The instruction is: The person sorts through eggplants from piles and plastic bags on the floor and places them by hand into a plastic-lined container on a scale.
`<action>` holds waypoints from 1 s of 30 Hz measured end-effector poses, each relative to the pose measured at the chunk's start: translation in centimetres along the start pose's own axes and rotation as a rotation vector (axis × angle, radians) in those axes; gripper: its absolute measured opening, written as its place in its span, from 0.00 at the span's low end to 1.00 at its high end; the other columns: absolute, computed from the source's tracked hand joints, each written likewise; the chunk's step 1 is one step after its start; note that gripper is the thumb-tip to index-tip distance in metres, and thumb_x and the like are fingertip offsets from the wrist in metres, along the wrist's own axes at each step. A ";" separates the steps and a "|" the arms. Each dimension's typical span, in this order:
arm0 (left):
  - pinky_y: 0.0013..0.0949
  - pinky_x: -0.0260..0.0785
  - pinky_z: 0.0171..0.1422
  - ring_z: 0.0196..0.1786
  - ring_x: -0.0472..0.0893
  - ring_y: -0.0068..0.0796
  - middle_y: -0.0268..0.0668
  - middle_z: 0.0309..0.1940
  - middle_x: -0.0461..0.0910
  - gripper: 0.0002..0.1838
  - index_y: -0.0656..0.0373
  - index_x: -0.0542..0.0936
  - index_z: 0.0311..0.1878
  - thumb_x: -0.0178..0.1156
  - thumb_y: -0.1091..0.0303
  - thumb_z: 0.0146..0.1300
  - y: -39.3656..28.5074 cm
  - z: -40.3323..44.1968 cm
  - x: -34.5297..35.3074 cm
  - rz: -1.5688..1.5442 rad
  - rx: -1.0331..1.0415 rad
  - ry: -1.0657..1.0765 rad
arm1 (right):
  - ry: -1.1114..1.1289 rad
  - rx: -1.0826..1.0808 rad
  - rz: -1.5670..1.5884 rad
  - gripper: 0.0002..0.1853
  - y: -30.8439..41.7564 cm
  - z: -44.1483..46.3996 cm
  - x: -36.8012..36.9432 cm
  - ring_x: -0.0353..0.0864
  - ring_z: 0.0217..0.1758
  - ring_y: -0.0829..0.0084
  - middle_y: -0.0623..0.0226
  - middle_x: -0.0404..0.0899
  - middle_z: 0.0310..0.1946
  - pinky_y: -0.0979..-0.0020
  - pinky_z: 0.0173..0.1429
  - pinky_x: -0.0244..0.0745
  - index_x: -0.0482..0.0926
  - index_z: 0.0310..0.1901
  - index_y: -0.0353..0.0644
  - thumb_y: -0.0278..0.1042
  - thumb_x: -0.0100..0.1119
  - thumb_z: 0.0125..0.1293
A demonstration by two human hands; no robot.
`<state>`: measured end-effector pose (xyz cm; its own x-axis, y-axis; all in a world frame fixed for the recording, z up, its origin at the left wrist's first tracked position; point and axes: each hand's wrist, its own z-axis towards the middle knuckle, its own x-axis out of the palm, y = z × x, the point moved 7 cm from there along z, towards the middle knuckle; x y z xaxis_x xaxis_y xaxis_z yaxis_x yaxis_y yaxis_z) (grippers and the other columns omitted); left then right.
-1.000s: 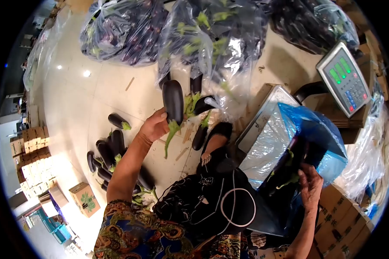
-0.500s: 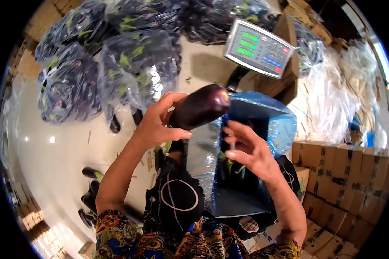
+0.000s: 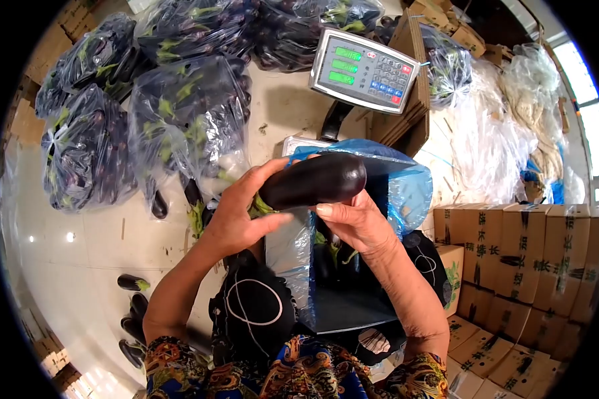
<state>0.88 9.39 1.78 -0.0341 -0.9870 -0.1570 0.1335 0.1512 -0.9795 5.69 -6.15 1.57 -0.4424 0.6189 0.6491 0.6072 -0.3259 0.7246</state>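
A dark purple eggplant (image 3: 316,179) is held nearly level above the box, its green stem end to the left. My left hand (image 3: 236,213) grips that stem end, fingers behind it and thumb below. My right hand (image 3: 363,226) holds the rounded right end from beneath, thumb on the near side. Below is an open box lined with blue plastic (image 3: 409,199). Several eggplants with green stems (image 3: 329,256) lie inside, partly hidden by my right hand and forearm.
A scale display (image 3: 366,70) stands beyond the box. Plastic bags of eggplants (image 3: 190,113) fill the back left. Loose eggplants (image 3: 133,282) lie on the floor at left. Stacked cartons (image 3: 522,259) are on the right, with clear plastic sheeting (image 3: 492,153) behind them.
My right hand has risen from over the box and taken hold of the eggplant's rounded end. The eggplant has turned closer to level. The whole view has shifted slightly.
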 end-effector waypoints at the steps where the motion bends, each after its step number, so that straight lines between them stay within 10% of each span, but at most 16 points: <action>1: 0.34 0.63 0.70 0.65 0.72 0.31 0.42 0.63 0.72 0.42 0.62 0.64 0.71 0.70 0.78 0.51 0.7 -0.5 -0.2 -0.071 -0.087 0.011 | 0.011 0.011 -0.017 0.34 -0.4 0.2 0.1 0.72 0.66 0.66 0.62 0.75 0.60 0.63 0.73 0.64 0.67 0.67 0.40 0.25 0.69 0.58; 10: 0.29 0.73 0.49 0.42 0.80 0.26 0.37 0.42 0.80 0.29 0.67 0.71 0.62 0.67 0.67 0.58 17.2 -17.8 -12.2 -0.169 -0.727 -0.672 | -0.264 0.345 -0.560 0.13 -3.1 -3.3 -4.9 0.81 0.43 0.78 0.67 0.84 0.43 0.76 0.48 0.74 0.79 0.54 0.39 0.30 0.61 0.69; 16: 0.36 0.74 0.52 0.45 0.81 0.33 0.40 0.41 0.80 0.30 0.64 0.72 0.62 0.70 0.66 0.57 29.3 -25.3 -16.2 -0.282 -0.701 -1.060 | -0.286 0.390 -0.705 0.13 -5.3 -4.1 -6.8 0.80 0.43 0.77 0.66 0.84 0.43 0.76 0.48 0.74 0.79 0.54 0.38 0.31 0.60 0.70; 17: 0.40 0.72 0.56 0.49 0.80 0.39 0.44 0.43 0.80 0.30 0.64 0.72 0.62 0.70 0.66 0.58 29.5 -24.9 -18.0 0.148 -0.622 -1.090 | -0.287 0.395 -0.712 0.13 -5.4 -4.0 -6.9 0.80 0.43 0.77 0.66 0.84 0.43 0.76 0.48 0.74 0.79 0.53 0.38 0.31 0.60 0.70; 19: 0.46 0.65 0.65 0.58 0.74 0.54 0.52 0.48 0.79 0.30 0.63 0.73 0.62 0.69 0.63 0.58 27.2 -22.8 -19.3 0.793 -0.452 -1.100 | -0.306 0.392 -0.731 0.12 -5.5 -3.8 -6.8 0.80 0.43 0.77 0.67 0.84 0.42 0.76 0.48 0.73 0.80 0.52 0.39 0.32 0.60 0.70; 22: 0.47 0.66 0.63 0.56 0.75 0.54 0.51 0.49 0.78 0.30 0.61 0.73 0.62 0.69 0.61 0.56 23.9 -20.1 -15.2 0.852 -0.283 -0.780 | -0.341 0.378 -0.764 0.13 -5.1 -3.6 -7.0 0.80 0.42 0.78 0.67 0.84 0.42 0.76 0.48 0.73 0.80 0.52 0.39 0.32 0.61 0.69; 24: 0.44 0.71 0.56 0.51 0.78 0.45 0.49 0.47 0.78 0.31 0.61 0.74 0.60 0.71 0.64 0.53 29.0 -22.6 -9.9 0.522 -0.659 -0.597 | -0.366 0.378 -0.748 0.13 -5.4 -3.5 -7.8 0.80 0.41 0.78 0.68 0.84 0.42 0.76 0.48 0.73 0.80 0.51 0.38 0.34 0.62 0.69; 30: 0.38 0.73 0.50 0.45 0.81 0.39 0.45 0.42 0.81 0.26 0.63 0.77 0.55 0.69 0.59 0.57 33.9 -27.0 -0.4 0.374 -0.903 -0.505 | -0.297 0.424 -0.779 0.10 -7.0 -3.4 -7.4 0.80 0.42 0.79 0.72 0.81 0.37 0.76 0.46 0.73 0.79 0.51 0.39 0.31 0.59 0.71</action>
<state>-21.32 16.39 -34.81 0.2939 -0.7484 -0.5945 -0.7295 0.2262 -0.6454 2.45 -10.92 -7.52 -0.6746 0.7296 -0.1121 0.4262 0.5091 0.7478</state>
